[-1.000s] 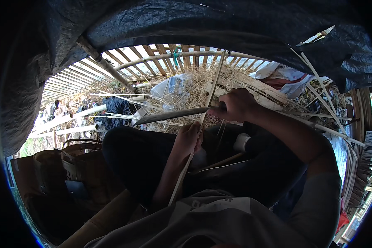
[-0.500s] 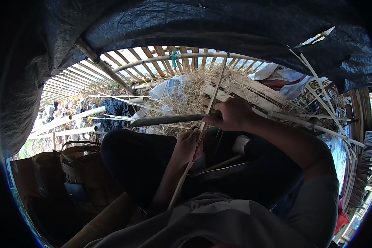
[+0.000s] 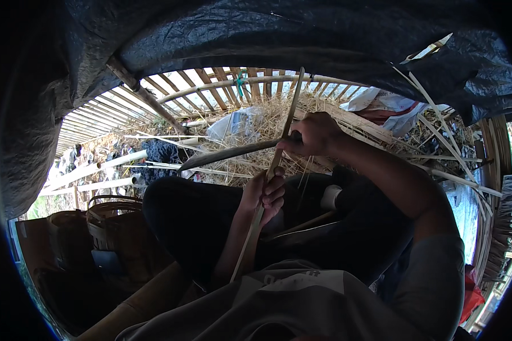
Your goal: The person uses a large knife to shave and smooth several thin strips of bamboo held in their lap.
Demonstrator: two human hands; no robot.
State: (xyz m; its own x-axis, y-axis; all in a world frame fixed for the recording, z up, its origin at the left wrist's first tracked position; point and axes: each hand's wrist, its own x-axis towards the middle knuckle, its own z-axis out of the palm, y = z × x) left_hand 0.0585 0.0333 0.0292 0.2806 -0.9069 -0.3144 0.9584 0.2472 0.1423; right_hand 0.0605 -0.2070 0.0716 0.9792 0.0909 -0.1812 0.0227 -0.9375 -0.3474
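My left hand (image 3: 265, 199) is closed around a long, thin bamboo strip (image 3: 294, 96), which slants from near my lap up past the far railing. A long dark knife (image 3: 228, 152) is gripped in my right hand (image 3: 314, 133), farther up the strip. Its blade points left and crosses the strip just above my left fist, with the tip lowest at the left. The right thumb lies against the strip beside the blade. Most of the knife's handle is hidden inside my fingers.
Wood shavings (image 3: 267, 122) are heaped beyond my knees, before a slatted bamboo railing (image 3: 210, 91). Bamboo poles (image 3: 91, 170) lie at the left, above a woven basket (image 3: 116, 233). Split strips (image 3: 438, 113) lean at the right. Dark plastic sheeting (image 3: 296, 34) hangs overhead.
My right hand has risen slightly along the strip, tipping the knife's handle end up. The strip's far end has moved a little left, and my left fist has turned to show more fingers.
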